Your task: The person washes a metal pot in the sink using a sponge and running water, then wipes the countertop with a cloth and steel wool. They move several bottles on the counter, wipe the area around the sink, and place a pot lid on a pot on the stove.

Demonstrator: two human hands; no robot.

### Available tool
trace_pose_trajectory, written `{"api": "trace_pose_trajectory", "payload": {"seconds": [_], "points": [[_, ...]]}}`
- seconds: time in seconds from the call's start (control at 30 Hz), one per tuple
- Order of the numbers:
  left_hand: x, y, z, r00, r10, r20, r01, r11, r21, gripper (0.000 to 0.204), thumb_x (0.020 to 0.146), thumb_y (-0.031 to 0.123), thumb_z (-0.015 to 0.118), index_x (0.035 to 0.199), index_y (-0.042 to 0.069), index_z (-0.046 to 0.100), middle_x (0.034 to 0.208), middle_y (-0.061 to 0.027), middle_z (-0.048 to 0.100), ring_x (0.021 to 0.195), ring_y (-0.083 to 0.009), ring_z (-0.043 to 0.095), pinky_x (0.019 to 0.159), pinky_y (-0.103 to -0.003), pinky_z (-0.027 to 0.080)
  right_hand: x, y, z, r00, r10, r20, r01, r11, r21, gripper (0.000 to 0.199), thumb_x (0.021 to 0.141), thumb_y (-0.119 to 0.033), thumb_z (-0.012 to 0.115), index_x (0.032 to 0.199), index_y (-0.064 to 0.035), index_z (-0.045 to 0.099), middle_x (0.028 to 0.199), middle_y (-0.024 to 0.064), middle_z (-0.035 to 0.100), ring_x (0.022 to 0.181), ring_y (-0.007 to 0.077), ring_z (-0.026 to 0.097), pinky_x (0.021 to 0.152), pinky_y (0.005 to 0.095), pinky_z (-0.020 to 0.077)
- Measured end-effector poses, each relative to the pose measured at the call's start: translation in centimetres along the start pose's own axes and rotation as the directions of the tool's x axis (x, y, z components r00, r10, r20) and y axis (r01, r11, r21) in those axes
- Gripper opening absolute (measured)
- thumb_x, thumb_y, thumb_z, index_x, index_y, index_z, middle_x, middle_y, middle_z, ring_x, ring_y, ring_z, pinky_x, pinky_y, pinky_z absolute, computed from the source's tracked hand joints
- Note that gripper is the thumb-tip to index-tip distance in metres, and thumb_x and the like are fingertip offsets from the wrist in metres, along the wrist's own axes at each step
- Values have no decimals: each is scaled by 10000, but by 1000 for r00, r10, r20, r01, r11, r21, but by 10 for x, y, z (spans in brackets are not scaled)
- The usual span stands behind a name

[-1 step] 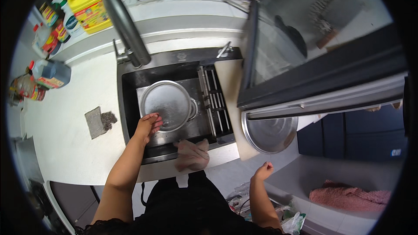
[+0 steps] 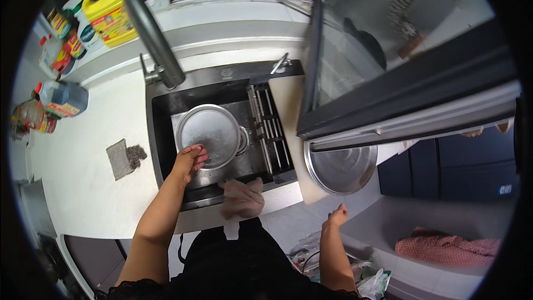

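Note:
My left hand hovers over the near rim of a round metal pot, its fingers loosely curled, apart from the thumb, with nothing in them. The pot stands in the dark sink, a side handle toward the right; bubbles or wet marks show inside it. Whether my fingertips touch the rim, I cannot tell. My right hand is closed in a loose fist to the right of the sink, below a round metal lid. I see nothing held in it. A pinkish cloth drapes over the sink's front edge.
A grey faucet leans over the sink's back left. A metal rack and a pale board lie along the right side. An open window pane juts over the lid. A scouring pad and several bottles stand left.
The whole scene has shifted slightly left in the view. My left hand stays at the pot's rim; my right fist is marginally closer to the lid.

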State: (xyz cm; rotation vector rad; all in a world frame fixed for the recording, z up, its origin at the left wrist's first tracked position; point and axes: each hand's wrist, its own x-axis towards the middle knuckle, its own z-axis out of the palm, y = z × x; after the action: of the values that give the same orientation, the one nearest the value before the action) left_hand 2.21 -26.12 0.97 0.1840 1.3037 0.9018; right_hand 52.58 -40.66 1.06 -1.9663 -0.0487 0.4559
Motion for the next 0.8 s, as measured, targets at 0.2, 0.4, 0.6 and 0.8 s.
{"api": "trace_pose_trajectory", "payload": {"seconds": [0.2, 0.4, 0.6, 0.8], "points": [[12, -5, 117, 975, -49, 219, 32, 996, 77, 176, 936, 225, 572, 1080, 130, 604, 988, -19, 668, 875, -181, 651, 765, -332, 507, 54, -37, 29, 846, 321, 426, -480, 806, 346, 225, 950, -275, 463, 1015, -103, 593, 937, 43, 632, 731, 166, 564, 606, 303, 473], [16, -46, 224, 964, -100, 247, 83, 993, 81, 214, 925, 263, 602, 1120, 180, 570, 1046, 11, 588, 926, -175, 561, 827, -411, 451, 84, -22, 35, 685, 449, 574, -690, 654, 311, 169, 931, -239, 495, 874, -107, 584, 705, 5, 567, 510, 120, 437, 450, 236, 359], [18, -72, 275, 990, -77, 115, 68, 995, 74, 185, 944, 289, 556, 1103, 194, 549, 1020, 37, 558, 911, -160, 494, 841, -412, 403, 88, -12, 40, 778, 419, 468, -596, 727, 341, 115, 890, -178, 615, 968, -93, 614, 865, 33, 650, 691, 169, 612, 493, 260, 454], [11, -74, 295, 997, -24, 77, 21, 999, 40, 223, 976, 173, 411, 1152, 169, 550, 1030, 26, 583, 896, -158, 533, 828, -387, 426, 80, -28, 35, 766, 439, 469, -611, 724, 320, 213, 893, -163, 623, 1086, -78, 596, 980, 51, 661, 817, 194, 654, 574, 302, 535]]}}
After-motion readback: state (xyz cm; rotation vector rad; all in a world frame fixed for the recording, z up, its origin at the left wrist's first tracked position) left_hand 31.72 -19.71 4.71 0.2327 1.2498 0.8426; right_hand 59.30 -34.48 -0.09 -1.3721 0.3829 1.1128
